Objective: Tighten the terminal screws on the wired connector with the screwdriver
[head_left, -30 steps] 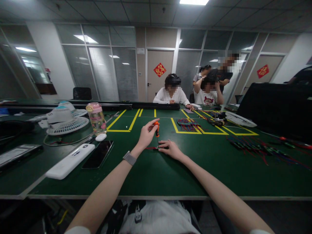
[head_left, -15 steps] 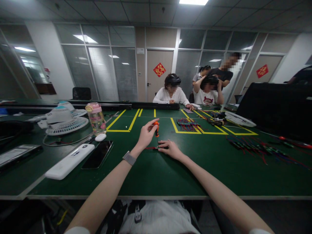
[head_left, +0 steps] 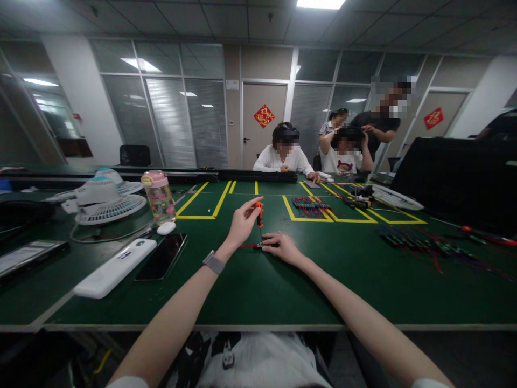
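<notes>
My left hand (head_left: 243,222) is closed around the orange and black handle of a screwdriver (head_left: 259,215), which stands upright. Its thin shaft points down at a small circuit board (head_left: 258,246) lying on the green table (head_left: 258,291). Red wires (head_left: 247,246) run out of the board to the left. My right hand (head_left: 280,248) rests low on the table, its thumb and fingertips pinching the board's right edge. The screwdriver's tip and the spot it touches are too small to make out.
To the left are a black phone (head_left: 162,256), a white power bank (head_left: 117,268), a pink-lidded bottle (head_left: 159,196) and white fans (head_left: 107,202). Wired boards lie in bundles (head_left: 311,207) beyond my right hand and at the far right (head_left: 440,248). Co-workers (head_left: 283,153) sit across the table.
My hands, the screwdriver and the board hold nearly the same place. Across the table, the standing person has shifted to the right, with an arm near the seated person's headset.
</notes>
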Available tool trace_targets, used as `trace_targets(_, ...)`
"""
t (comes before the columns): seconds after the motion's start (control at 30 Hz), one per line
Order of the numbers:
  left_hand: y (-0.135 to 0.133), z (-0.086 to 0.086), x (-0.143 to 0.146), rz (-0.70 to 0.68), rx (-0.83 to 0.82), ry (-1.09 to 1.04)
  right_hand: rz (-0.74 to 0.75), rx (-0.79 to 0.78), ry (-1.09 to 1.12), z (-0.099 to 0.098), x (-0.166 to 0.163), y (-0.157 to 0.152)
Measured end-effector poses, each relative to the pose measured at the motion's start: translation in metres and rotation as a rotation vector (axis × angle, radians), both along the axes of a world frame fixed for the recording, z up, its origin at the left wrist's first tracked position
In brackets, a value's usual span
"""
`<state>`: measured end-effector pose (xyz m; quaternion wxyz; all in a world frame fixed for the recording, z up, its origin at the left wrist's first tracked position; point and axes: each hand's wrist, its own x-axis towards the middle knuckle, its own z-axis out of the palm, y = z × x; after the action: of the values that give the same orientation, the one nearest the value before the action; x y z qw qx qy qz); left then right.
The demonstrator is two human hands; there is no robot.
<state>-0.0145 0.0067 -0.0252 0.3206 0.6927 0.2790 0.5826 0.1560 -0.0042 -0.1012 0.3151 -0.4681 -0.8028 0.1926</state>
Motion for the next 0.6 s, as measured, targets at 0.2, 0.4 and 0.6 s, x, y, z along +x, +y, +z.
trace_targets(0.2, -0.0019, 0.0015, -0.0003, 0.002, -0.003, 0.002, 0.006, 0.003, 0.005, -0.0002, 0.0003, -0.0007)
trace_targets(0.4, -0.0029, 0.0025, 0.0001, -0.004, -0.006, -0.008, 0.009, 0.01, 0.015, -0.0012, 0.0004, -0.0004)
trace_targets(0.6, -0.0047, 0.0043, -0.0005, -0.005, -0.016, 0.002, 0.013, 0.012, 0.015, -0.0016, 0.001, 0.0002)
